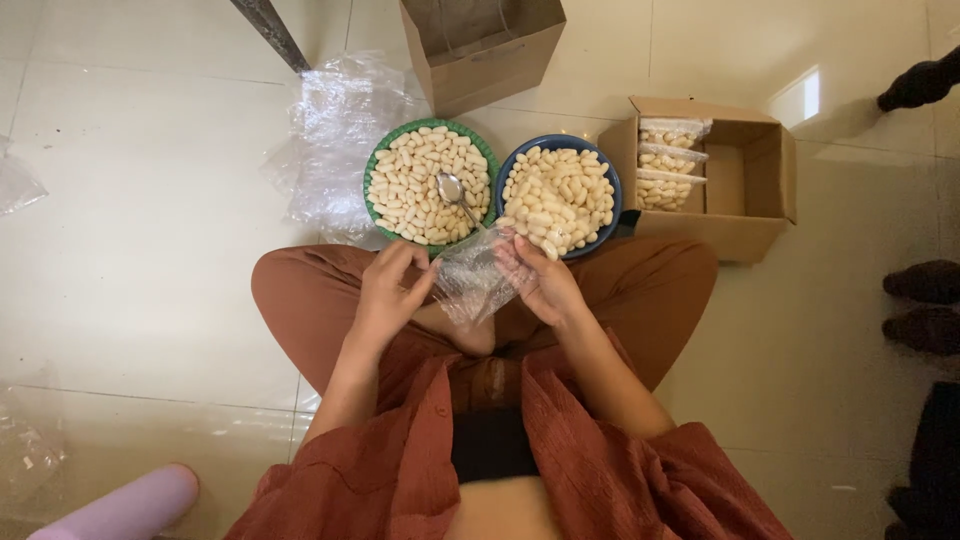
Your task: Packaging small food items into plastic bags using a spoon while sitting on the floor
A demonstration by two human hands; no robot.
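Note:
I sit cross-legged on a tiled floor. Both hands hold a small clear plastic bag (pixel 472 278) over my lap: my left hand (pixel 388 288) grips its left edge, my right hand (pixel 540 280) its right edge. Just beyond the bag stand a green bowl (pixel 374 165) and a blue bowl (pixel 612 185), both heaped with pale oblong pieces. A metal spoon (pixel 452 192) lies in the green bowl, handle pointing toward the bag.
A cardboard box (pixel 745 185) at the right holds several filled clear bags. A brown paper bag (pixel 485 50) stands behind the bowls, crumpled clear plastic (pixel 335 130) to their left. Dark shapes (pixel 920 300) edge the right side; a pale purple cylinder (pixel 120 505) lies bottom left.

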